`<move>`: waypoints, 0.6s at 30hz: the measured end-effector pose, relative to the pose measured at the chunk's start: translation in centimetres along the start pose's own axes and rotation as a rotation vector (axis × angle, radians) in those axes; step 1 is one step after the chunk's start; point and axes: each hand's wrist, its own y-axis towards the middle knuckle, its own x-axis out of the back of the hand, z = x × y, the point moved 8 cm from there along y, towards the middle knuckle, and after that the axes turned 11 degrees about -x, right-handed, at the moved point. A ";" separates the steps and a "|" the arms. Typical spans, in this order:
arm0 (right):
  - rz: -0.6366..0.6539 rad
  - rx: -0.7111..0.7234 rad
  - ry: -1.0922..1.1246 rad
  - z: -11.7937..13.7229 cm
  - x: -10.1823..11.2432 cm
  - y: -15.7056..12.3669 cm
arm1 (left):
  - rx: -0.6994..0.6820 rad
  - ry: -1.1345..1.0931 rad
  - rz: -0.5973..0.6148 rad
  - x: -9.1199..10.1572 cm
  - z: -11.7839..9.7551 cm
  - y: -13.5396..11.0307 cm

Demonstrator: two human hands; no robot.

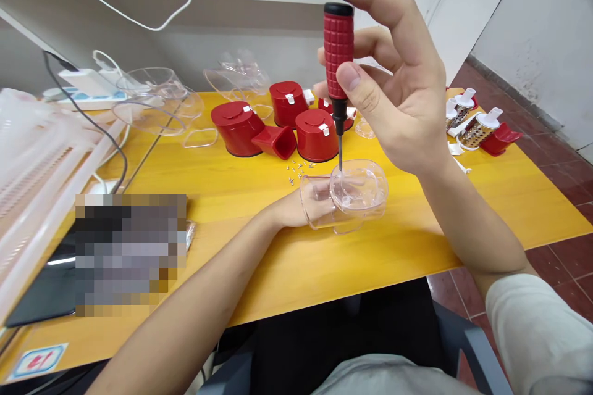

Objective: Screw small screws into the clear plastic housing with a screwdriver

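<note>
Right hand: the right hand pinches a red-gripped, black-capped screwdriver upright between thumb and fingers, its steel tip touching the housing below.
Left hand: the left hand, half open, reaches into a clear plastic housing, steadying it on the yellow wooden table.
Beyond left hand: small silver screws lie loose; glossy red lidded cups stand further on.

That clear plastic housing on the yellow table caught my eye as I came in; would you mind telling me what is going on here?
A person holds a red-handled screwdriver upright in their right hand, its tip reaching down into a clear plastic housing. Their left hand steadies the housing, with fingers showing through the plastic. Red canisters and small screws sit just beyond on the yellow table.
</note>
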 end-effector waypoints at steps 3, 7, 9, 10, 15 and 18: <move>-0.003 -0.055 -0.007 0.2 -0.1 0.0 | -0.001 -0.024 -0.014 0.0 0.0 0.0; -0.005 -0.059 -0.013 0.2 0.0 0.1 | -0.006 -0.031 -0.014 -0.1 0.1 -0.1; -0.005 -0.079 -0.046 -0.1 0.0 0.2 | -0.009 0.000 -0.001 0.0 0.2 -0.1; -0.003 -0.078 -0.070 -0.2 0.0 0.2 | -0.009 0.013 0.007 0.0 0.2 -0.1; 0.003 -0.073 -0.202 0.3 0.2 -0.2 | -0.001 0.029 0.019 0.0 0.3 0.0; 0.106 -0.146 -0.369 -0.3 -0.1 0.8 | -0.001 0.025 0.018 0.0 0.3 0.0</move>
